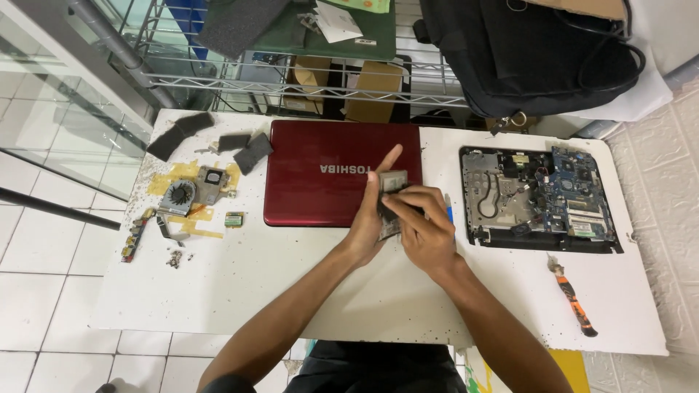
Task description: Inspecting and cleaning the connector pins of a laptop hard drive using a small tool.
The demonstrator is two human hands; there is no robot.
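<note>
brown cardboard boxes point(375, 91) under wire shelf point(306, 81); white paper label point(336, 22) above

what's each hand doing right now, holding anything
Left hand: closed on a small grey part, index finger pointing up.
Right hand: fingers gripping the same part from the other side.

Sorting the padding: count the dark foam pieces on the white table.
4 dark foam pieces: two at the far-left corner, two beside the red laptop lid. More may be hidden.

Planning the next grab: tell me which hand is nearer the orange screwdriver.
Right. The right hand is up-left of the orange screwdriver; the left hand is farther left, both on the small grey part.
</note>
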